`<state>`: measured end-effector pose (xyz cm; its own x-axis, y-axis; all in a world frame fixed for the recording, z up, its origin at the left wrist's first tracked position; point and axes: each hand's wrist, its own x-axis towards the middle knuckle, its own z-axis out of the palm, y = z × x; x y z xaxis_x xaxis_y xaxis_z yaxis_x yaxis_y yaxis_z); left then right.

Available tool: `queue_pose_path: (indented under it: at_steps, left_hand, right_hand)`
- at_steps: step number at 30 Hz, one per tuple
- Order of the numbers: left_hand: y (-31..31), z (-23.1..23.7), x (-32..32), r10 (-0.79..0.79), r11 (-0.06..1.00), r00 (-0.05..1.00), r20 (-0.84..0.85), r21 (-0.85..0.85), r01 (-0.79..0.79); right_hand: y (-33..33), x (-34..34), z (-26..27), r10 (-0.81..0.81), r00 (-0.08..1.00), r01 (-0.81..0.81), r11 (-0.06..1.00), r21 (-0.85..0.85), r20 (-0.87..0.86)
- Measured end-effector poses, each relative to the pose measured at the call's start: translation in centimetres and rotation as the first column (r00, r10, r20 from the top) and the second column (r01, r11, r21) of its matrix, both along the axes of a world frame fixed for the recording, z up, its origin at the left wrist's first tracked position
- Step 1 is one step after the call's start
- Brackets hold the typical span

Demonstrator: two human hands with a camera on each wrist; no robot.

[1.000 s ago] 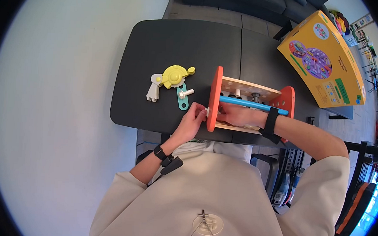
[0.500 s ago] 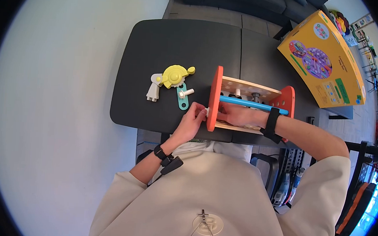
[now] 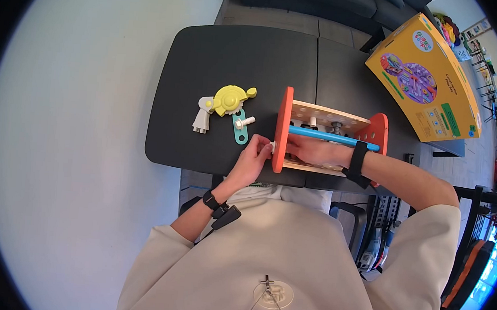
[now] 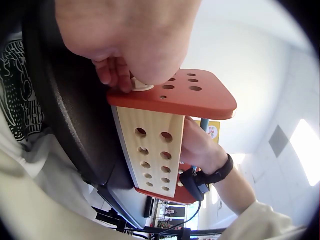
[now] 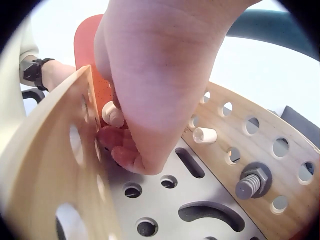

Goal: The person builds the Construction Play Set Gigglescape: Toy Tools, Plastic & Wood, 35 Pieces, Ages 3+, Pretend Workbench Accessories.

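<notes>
A wooden toolbox with red end panels (image 3: 283, 128) and a blue bar (image 3: 333, 138) stands on the table. Outside its left panel, my left hand (image 3: 250, 162) pinches a white piece (image 3: 272, 147), seen in the left wrist view as a round white head (image 4: 142, 87) against the red panel. My right hand (image 3: 319, 153) reaches inside the box under the bar. In the right wrist view its curled fingers (image 5: 122, 150) lie around a white round piece (image 5: 113, 114) at the panel's inner face; the hand (image 5: 155, 85) partly hides the contact.
Left of the box lie a yellow and grey toy saw (image 3: 228, 100) and a teal strip (image 3: 239, 132) with a white bolt (image 3: 245, 122). A white peg (image 5: 205, 135) and a grey bolt (image 5: 251, 182) sit in the box's far side. A yellow carton (image 3: 426, 81) stands at the right.
</notes>
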<state>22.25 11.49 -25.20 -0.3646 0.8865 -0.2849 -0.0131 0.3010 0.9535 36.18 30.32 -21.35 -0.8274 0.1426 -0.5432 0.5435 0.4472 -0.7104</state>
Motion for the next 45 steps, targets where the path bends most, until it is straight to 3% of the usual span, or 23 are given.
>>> queue_pose_path:
  at_steps: [5,8,13,16,19,23,25,28,31,34,37,45]
  left_hand:
    - [0.0,0.3,-0.1,-0.007,1.000,1.000,-0.011,0.000,0.007]
    - [0.0,0.2,0.0,-0.010,1.000,1.000,-0.009,-0.005,0.010]
    - [0.0,0.4,-0.1,-0.012,1.000,1.000,-0.010,-0.007,0.012]
    - [0.0,0.1,0.0,0.001,1.000,1.000,0.002,0.002,-0.001]
    - [0.0,0.1,0.0,-0.006,1.000,1.000,-0.006,-0.012,0.006]
    - [0.0,0.4,0.0,-0.009,1.000,1.000,-0.030,-0.009,0.009]
    - [0.0,0.0,0.0,0.004,1.000,1.000,-0.013,-0.006,-0.004]
    - [0.0,0.2,-0.1,-0.015,1.000,1.000,-0.024,-0.009,0.015]
    - [0.0,0.3,0.0,-0.002,1.000,1.000,-0.014,-0.012,0.002]
    - [0.1,-0.1,0.0,0.010,1.000,1.000,-0.022,-0.002,-0.010]
    - [0.0,-0.1,0.0,-0.005,1.000,1.000,-0.011,-0.005,0.005]
    - [0.0,0.2,0.0,-0.003,1.000,1.000,-0.004,0.001,0.003]
  right_hand:
    - [-0.1,-0.2,0.1,0.035,0.999,-0.034,0.999,0.036,-0.032]
    - [0.0,-0.4,1.1,-0.001,0.994,0.007,0.999,-0.054,0.105]
    - [-0.1,0.0,-0.1,0.008,0.998,-0.007,1.000,0.014,-0.059]
    - [0.2,0.0,0.2,-0.038,0.999,0.039,0.997,-0.073,0.008]
    - [-0.3,-0.2,1.9,-0.019,0.997,0.019,1.000,0.001,0.075]
    - [-0.1,-0.1,0.6,-0.024,0.999,0.024,1.000,0.006,-0.022]
    - [0.1,-0.3,0.6,-0.041,0.995,0.050,0.993,-0.103,0.092]
    - [-0.2,-0.2,1.5,0.001,0.999,-0.003,1.000,0.028,0.047]
    - [0.0,0.2,-2.7,-0.005,0.995,0.006,1.000,0.007,-0.098]
    - [0.3,0.3,-2.0,-0.066,0.998,0.066,0.994,-0.090,0.001]
    - [-0.1,0.1,-0.3,0.022,1.000,-0.021,0.999,0.035,-0.011]
    - [-0.1,0.0,-0.5,-0.002,1.000,0.002,1.000,-0.015,-0.020]
